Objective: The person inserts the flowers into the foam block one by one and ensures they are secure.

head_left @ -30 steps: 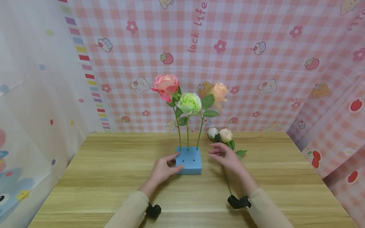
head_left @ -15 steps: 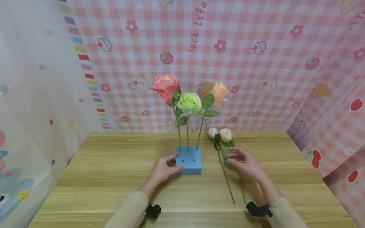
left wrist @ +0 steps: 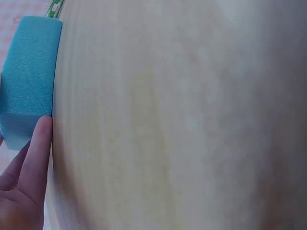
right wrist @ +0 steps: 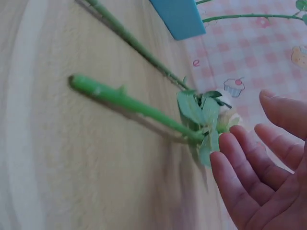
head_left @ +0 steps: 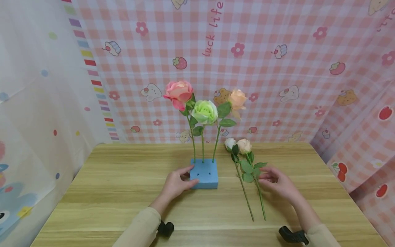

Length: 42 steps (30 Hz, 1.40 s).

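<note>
My left hand [head_left: 175, 185] holds the blue block [head_left: 204, 179] at its left side, thumb at the front corner and fingers farther back. In the left wrist view, a fingertip presses the end of the block [left wrist: 31, 72]. Upright in the block stand a pink rose [head_left: 179, 93], a green rose [head_left: 205, 112] and a peach rose [head_left: 237, 99]. Two small holes show in its top. Beside the leaves of a pale peach rose [head_left: 244, 146] lying on the table, my right hand [head_left: 279, 183] has relaxed, parted fingers holding nothing. A white rose [head_left: 230, 144] lies just left of it.
The wooden table [head_left: 123, 206] reaches back to a pink checked cloth [head_left: 271, 79]. A pale curtain [head_left: 46, 103] hangs at the left. Both loose stems point toward the table's front edge, right of the block.
My right hand has moved right, from beside the block across the two lying roses to the far side of their leaves. My left hand and the block have stayed put.
</note>
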Each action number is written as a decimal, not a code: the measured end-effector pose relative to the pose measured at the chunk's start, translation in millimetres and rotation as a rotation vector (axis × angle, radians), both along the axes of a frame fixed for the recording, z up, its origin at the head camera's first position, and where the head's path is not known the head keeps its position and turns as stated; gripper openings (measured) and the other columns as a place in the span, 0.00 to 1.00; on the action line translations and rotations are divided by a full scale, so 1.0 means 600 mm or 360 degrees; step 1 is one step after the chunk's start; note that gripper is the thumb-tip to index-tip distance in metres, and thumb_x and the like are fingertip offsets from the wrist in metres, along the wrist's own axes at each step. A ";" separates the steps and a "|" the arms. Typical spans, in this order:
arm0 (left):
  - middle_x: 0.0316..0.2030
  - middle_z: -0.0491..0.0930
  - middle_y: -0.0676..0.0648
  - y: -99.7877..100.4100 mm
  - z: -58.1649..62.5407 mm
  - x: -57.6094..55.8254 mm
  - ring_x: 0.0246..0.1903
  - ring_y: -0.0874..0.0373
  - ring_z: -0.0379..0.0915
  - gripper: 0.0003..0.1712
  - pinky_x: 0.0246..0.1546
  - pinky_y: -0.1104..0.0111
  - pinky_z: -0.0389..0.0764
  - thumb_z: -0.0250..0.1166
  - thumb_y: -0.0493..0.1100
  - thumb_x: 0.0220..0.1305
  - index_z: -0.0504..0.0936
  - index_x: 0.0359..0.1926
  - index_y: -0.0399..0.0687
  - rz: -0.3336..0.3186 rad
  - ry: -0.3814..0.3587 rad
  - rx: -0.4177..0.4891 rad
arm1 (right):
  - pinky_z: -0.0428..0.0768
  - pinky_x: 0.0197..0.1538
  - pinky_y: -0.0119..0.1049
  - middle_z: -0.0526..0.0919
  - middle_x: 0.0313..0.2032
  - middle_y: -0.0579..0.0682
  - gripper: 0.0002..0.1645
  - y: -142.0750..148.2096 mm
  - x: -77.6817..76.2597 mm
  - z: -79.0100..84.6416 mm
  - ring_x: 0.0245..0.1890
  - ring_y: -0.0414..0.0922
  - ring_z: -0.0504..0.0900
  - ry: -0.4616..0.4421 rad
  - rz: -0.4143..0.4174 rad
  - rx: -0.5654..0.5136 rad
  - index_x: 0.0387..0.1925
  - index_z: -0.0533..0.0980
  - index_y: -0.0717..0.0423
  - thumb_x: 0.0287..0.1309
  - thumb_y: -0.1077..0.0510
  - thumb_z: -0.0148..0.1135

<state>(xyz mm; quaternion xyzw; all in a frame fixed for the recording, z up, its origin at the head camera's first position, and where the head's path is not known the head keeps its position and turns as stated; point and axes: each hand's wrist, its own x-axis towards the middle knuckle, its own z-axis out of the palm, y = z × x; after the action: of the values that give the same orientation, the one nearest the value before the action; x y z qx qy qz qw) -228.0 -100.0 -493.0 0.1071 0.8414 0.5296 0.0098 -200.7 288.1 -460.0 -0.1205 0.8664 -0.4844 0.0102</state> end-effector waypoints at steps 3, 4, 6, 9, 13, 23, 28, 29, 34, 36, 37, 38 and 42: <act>0.41 0.81 0.46 0.000 0.000 -0.001 0.38 0.55 0.79 0.34 0.32 0.69 0.83 0.78 0.50 0.54 0.80 0.62 0.48 -0.0002 0.0007 -0.0004 | 0.79 0.47 0.30 0.82 0.47 0.64 0.30 0.009 0.001 -0.008 0.45 0.48 0.81 -0.0044 0.0024 -0.0038 0.60 0.68 0.73 0.62 0.62 0.67; 0.41 0.81 0.46 0.000 0.000 -0.001 0.38 0.55 0.79 0.35 0.32 0.69 0.83 0.78 0.50 0.54 0.80 0.62 0.48 -0.0003 0.0007 -0.0004 | 0.80 0.47 0.31 0.82 0.47 0.66 0.30 0.011 0.001 -0.010 0.45 0.48 0.81 -0.0070 0.0031 -0.0059 0.61 0.68 0.74 0.62 0.62 0.67; 0.41 0.81 0.47 0.000 -0.001 -0.001 0.38 0.56 0.79 0.35 0.32 0.69 0.83 0.78 0.50 0.54 0.80 0.62 0.49 -0.0003 0.0007 -0.0007 | 0.81 0.45 0.32 0.80 0.49 0.69 0.32 0.015 0.001 -0.014 0.46 0.50 0.80 -0.0134 0.0060 -0.0107 0.61 0.67 0.76 0.62 0.63 0.67; 0.41 0.81 0.47 -0.001 -0.002 -0.002 0.38 0.56 0.78 0.35 0.32 0.69 0.83 0.77 0.50 0.54 0.80 0.62 0.49 -0.0004 0.0014 -0.0015 | 0.82 0.44 0.34 0.78 0.51 0.72 0.34 0.019 0.002 -0.017 0.48 0.52 0.79 -0.0258 0.0099 -0.0169 0.63 0.64 0.78 0.61 0.64 0.66; 0.41 0.81 0.47 -0.002 -0.004 -0.003 0.38 0.56 0.78 0.35 0.32 0.69 0.83 0.78 0.51 0.53 0.80 0.62 0.50 -0.0010 0.0014 -0.0021 | 0.83 0.45 0.37 0.76 0.53 0.73 0.38 0.022 0.005 -0.021 0.50 0.54 0.79 -0.0389 0.0147 -0.0204 0.65 0.60 0.79 0.61 0.63 0.67; 0.40 0.81 0.47 -0.002 -0.003 -0.002 0.37 0.56 0.78 0.34 0.32 0.69 0.83 0.77 0.50 0.54 0.80 0.62 0.49 -0.0011 0.0032 -0.0033 | 0.83 0.44 0.39 0.76 0.54 0.70 0.41 0.021 0.011 -0.036 0.49 0.53 0.79 -0.0445 0.0136 -0.0200 0.67 0.59 0.76 0.60 0.62 0.68; 0.40 0.81 0.47 -0.001 -0.003 -0.001 0.37 0.56 0.78 0.34 0.33 0.68 0.83 0.77 0.50 0.54 0.80 0.62 0.49 -0.0008 0.0033 -0.0030 | 0.82 0.39 0.37 0.79 0.50 0.65 0.41 0.016 0.014 -0.043 0.43 0.48 0.77 -0.0403 0.0078 -0.0151 0.66 0.62 0.75 0.57 0.63 0.70; 0.40 0.81 0.47 -0.001 -0.003 -0.001 0.37 0.56 0.78 0.34 0.33 0.68 0.83 0.77 0.50 0.54 0.80 0.62 0.49 -0.0008 0.0031 -0.0027 | 0.82 0.38 0.36 0.79 0.49 0.64 0.41 0.015 0.014 -0.044 0.42 0.47 0.77 -0.0397 0.0066 -0.0146 0.66 0.62 0.75 0.56 0.63 0.71; 0.41 0.81 0.47 -0.002 -0.003 0.000 0.38 0.55 0.79 0.34 0.33 0.68 0.83 0.77 0.50 0.54 0.80 0.62 0.49 -0.0014 0.0027 -0.0004 | 0.80 0.34 0.34 0.80 0.44 0.60 0.40 0.008 0.019 -0.045 0.38 0.46 0.77 -0.0359 0.0020 -0.0127 0.64 0.65 0.76 0.53 0.64 0.72; 0.42 0.81 0.46 -0.002 -0.003 0.000 0.39 0.55 0.79 0.34 0.34 0.68 0.83 0.77 0.50 0.54 0.80 0.62 0.49 -0.0016 0.0027 -0.0001 | 0.79 0.33 0.33 0.80 0.42 0.58 0.40 0.006 0.020 -0.046 0.36 0.45 0.76 -0.0357 0.0002 -0.0126 0.63 0.66 0.76 0.53 0.64 0.73; 0.42 0.81 0.46 -0.002 -0.003 0.000 0.39 0.55 0.79 0.34 0.34 0.68 0.83 0.77 0.50 0.54 0.80 0.62 0.49 -0.0016 0.0028 -0.0001 | 0.79 0.32 0.33 0.80 0.41 0.58 0.39 0.005 0.021 -0.047 0.35 0.45 0.76 -0.0361 -0.0003 -0.0129 0.62 0.66 0.76 0.53 0.64 0.73; 0.42 0.81 0.46 -0.002 -0.003 0.000 0.39 0.55 0.79 0.34 0.34 0.68 0.83 0.77 0.50 0.54 0.80 0.62 0.49 -0.0017 0.0030 -0.0003 | 0.80 0.32 0.32 0.80 0.41 0.58 0.39 0.004 0.021 -0.047 0.35 0.44 0.76 -0.0367 -0.0008 -0.0134 0.62 0.66 0.77 0.53 0.64 0.73; 0.42 0.81 0.46 -0.002 -0.002 0.000 0.39 0.55 0.79 0.34 0.34 0.68 0.83 0.77 0.50 0.54 0.80 0.62 0.49 -0.0021 0.0040 -0.0008 | 0.81 0.33 0.33 0.79 0.39 0.56 0.38 0.001 0.023 -0.049 0.33 0.44 0.77 -0.0398 -0.0033 -0.0152 0.62 0.66 0.77 0.54 0.64 0.72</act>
<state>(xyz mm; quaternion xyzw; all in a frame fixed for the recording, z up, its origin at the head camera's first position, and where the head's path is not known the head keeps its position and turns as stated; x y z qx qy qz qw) -227.9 -101.3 -494.3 0.1192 0.8422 0.5259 0.0030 -187.1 288.7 -489.4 -0.0507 0.8356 -0.5364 0.1074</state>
